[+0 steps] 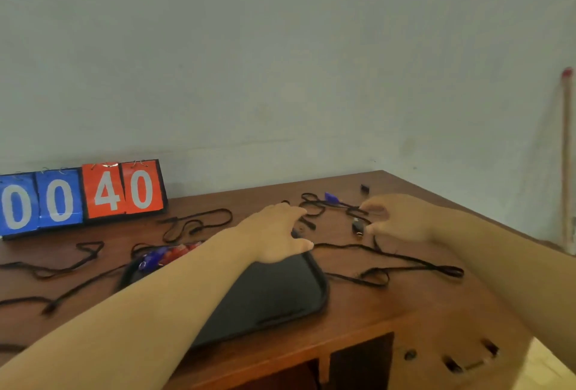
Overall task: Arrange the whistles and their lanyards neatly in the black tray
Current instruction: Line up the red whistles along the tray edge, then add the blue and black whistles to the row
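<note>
The left forearm crossed the black tray, the left hand loosely open past its rim, while the right hand spread around a black whistle on the table, apparently to gather it

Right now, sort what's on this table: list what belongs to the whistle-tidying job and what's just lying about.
Job: black plastic tray; blue and red whistles bunched at its far left corner; blue whistle near the table's far edge; dark whistle nearer the tray; loose black cord lanyards.
Lying about: blue and orange flip scoreboard; red-tipped pole against the wall.
</note>
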The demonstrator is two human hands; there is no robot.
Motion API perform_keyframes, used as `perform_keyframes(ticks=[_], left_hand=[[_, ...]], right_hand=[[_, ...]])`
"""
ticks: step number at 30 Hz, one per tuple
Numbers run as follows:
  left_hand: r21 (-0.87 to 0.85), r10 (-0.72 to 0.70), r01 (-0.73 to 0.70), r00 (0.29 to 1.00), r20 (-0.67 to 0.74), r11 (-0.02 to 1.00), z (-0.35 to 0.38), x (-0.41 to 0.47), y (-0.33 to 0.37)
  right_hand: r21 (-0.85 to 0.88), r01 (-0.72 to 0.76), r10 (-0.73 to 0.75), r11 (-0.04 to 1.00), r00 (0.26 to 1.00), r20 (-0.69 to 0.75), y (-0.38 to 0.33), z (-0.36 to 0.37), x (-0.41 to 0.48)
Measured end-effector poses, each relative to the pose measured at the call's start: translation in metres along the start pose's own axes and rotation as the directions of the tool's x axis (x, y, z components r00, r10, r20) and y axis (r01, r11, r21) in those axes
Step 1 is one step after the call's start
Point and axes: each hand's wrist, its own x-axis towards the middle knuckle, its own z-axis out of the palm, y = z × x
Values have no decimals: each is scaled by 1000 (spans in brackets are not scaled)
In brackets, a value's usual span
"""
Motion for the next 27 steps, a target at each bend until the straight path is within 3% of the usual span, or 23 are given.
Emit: perform_keyframes(ticks=[6, 15, 22, 27], left_hand=[[-31, 67, -65, 996, 65, 997, 23, 29, 51], [-56, 86, -82, 993, 78, 995, 47, 94, 80], [-84, 24, -16, 996, 91, 996, 72, 168, 72], [-77, 34, -27, 995, 96, 997, 80, 193, 58]], right_hand=[[38, -103, 104, 994, 994, -27, 63, 0, -30], [135, -160, 163, 978, 987, -13, 113, 40, 8], [226, -211, 278, 951, 904, -324, 147, 52, 99], [106, -174, 192, 979, 961, -200, 158, 63, 152]])
